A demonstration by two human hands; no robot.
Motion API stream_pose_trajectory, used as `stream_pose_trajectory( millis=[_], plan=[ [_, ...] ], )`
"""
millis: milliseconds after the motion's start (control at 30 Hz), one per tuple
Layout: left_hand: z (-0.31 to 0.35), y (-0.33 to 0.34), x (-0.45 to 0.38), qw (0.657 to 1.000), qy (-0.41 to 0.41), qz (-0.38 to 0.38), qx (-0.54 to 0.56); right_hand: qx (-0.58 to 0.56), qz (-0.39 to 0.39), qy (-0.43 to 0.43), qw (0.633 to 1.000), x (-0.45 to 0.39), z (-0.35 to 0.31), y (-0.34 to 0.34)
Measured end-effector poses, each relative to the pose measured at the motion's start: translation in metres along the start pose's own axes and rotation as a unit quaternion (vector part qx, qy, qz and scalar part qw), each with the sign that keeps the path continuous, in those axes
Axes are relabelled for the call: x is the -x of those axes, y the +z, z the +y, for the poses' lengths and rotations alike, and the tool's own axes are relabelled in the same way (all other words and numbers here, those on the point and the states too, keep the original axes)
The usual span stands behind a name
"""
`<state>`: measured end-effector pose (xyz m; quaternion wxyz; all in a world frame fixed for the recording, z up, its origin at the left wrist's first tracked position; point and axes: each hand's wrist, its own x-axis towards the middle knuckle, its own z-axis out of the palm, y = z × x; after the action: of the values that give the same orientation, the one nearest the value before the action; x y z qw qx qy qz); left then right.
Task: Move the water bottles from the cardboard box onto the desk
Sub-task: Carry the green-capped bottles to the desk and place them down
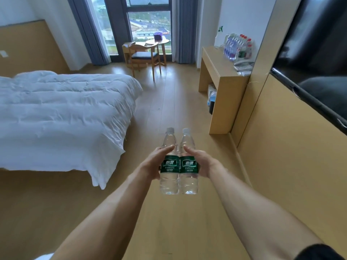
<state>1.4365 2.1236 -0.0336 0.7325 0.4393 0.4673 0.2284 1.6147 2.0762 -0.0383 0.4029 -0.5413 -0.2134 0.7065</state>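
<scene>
Hotel-type room with a wood floor, and going from the left there's the bed with its rumpled white duvet, corner hanging off toward the aisle. Behind it, by the window, sit a wooden chair and a small round table with something purple on top.

Middle of the shot is me: my left hand is wrapped around the left bottle at the green label, thumb lying up along the side. Right next to it, touching, is the right bottle, which my right hand grips the same way. Both are upright, white caps on, held out in front of me over the floor, well short of the desk.

Further right, the desk stands against the wall with a cluster of bottles already standing at its far end and a white phone beside them. A dark TV hangs on the right wall.
</scene>
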Motion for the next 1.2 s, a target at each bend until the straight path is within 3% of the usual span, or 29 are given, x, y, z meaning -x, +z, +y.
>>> stream_pose_trajectory(
  millis=[433, 967, 1200],
  plan=[
    [0.076, -0.046, -0.169, 1.000, -0.002, -0.018, 0.004, 0.016, 0.027, 0.005, 0.999, -0.145, -0.111, -0.017],
    [0.269, -0.132, -0.428, 0.997, 0.008, -0.078, -0.008, 0.027, 0.102, -0.013, 0.994, -0.386, -0.324, -0.010],
    [0.324, -0.135, -0.536, 0.999, -0.021, -0.042, -0.021, 0.007, 0.109, -0.013, 0.994, -0.467, -0.397, -0.041]
  ],
)
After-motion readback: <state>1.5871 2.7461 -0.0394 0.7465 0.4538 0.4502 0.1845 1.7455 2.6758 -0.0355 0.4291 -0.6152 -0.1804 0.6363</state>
